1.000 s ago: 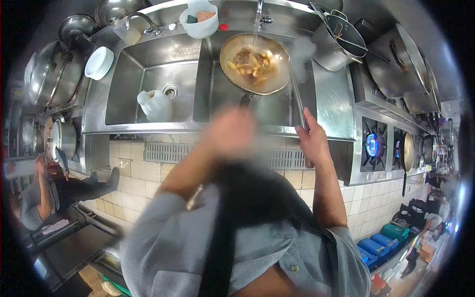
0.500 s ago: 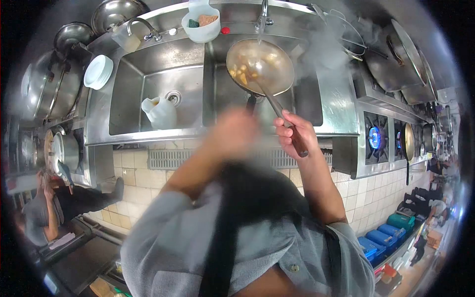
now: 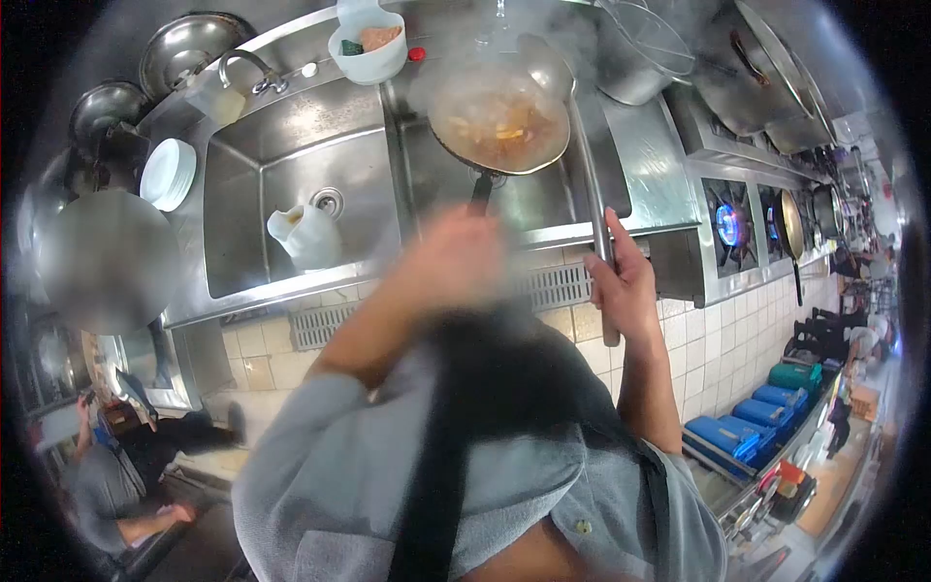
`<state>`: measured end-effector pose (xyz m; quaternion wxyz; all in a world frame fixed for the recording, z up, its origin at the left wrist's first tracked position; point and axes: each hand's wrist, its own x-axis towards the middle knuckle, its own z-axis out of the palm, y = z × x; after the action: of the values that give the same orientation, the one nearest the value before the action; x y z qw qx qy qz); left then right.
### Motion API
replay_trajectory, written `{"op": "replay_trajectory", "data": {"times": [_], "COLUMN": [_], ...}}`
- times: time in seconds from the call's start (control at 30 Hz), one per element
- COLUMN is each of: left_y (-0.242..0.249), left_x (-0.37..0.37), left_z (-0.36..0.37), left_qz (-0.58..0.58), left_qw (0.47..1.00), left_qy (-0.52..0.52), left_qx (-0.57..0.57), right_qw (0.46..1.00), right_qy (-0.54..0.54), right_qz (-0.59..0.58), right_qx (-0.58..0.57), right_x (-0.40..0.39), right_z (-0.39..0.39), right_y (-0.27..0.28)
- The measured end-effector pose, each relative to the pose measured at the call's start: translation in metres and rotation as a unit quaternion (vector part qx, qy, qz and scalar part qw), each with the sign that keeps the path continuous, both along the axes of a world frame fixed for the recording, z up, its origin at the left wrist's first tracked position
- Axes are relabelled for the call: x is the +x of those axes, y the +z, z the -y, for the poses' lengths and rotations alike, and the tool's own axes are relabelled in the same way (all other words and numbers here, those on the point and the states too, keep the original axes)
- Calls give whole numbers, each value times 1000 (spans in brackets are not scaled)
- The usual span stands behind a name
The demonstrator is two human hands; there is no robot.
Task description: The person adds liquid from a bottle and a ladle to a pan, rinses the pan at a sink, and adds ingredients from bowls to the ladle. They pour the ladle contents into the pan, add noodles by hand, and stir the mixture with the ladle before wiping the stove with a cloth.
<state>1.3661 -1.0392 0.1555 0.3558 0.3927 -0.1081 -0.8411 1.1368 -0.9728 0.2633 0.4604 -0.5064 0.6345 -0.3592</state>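
Note:
A steaming wok [image 3: 465, 150] is held over the right sink basin, with brownish liquid and pieces of food [image 3: 509, 126] inside. Its black handle [image 3: 480, 192] runs into my left hand [image 3: 454, 254], which is closed round it but smeared by motion. My right hand [image 3: 628, 286] grips the long handle of a ladle [image 3: 593, 184]. The ladle's bowl is at the wok's far right rim, close to the tap [image 3: 499, 12], partly veiled by steam.
A white jug [image 3: 308, 238] lies in the left basin [image 3: 242, 233]. Behind it stands a white tub [image 3: 373, 63]; stacked plates [image 3: 167, 175] are at left. At right, a burner [image 3: 727, 225] burns blue beside a pan [image 3: 791, 223]. Another person [image 3: 116, 475] is at lower left.
The ladle's bowl has moved from inside the wok to its far right rim, and my right hand has shifted right. More steam rises, and brownish liquid shows in the wok.

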Motion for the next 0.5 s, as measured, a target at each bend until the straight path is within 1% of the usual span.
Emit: {"op": "replay_trajectory", "data": {"times": [0.03,0.07,0.1,0.13,0.2,0.23,0.27,0.3,0.33,0.4,0.43,0.5], "left_y": [-15,-43,-58,-58,-56,-41,-14,0,0,0,-1,-4], "left_x": [2,7,11,13,13,11,9,8,8,9,9,7], "left_z": [3,10,14,15,12,7,-1,-4,-5,-4,-4,-2], "left_qz": [0,67,130,128,108,107,39,-29,-28,17,20,42], "left_qw": [1000,986,943,943,960,960,988,999,999,994,994,994], "left_qy": [-6,-73,-137,-143,-128,-131,-79,-25,-26,-44,-46,-25], "left_qx": [1,-137,-273,-273,-225,-225,-125,-23,-22,-101,-102,-101], "right_qw": [1000,1000,999,999,998,998,997,996,994,990,986,983], "right_qy": [-8,-12,-19,-28,-48,-52,-67,-81,-95,-113,-129,-147], "right_qz": [11,1,2,-9,-15,-16,-3,11,50,74,97,99], "right_qx": [-26,-28,-27,-27,-37,-36,-31,-27,-33,-40,-49,-55], "right_x": [-3,-3,-4,-6,-6,-8,-12,-16,-19,-29,-35,-45], "right_z": [-6,-13,-19,-25,-37,-43,-50,-56,-62,-76,-82,-94], "right_y": [-1,1,-1,-3,-6,-9,-12,-16,-18,-25,-27,-29]}}
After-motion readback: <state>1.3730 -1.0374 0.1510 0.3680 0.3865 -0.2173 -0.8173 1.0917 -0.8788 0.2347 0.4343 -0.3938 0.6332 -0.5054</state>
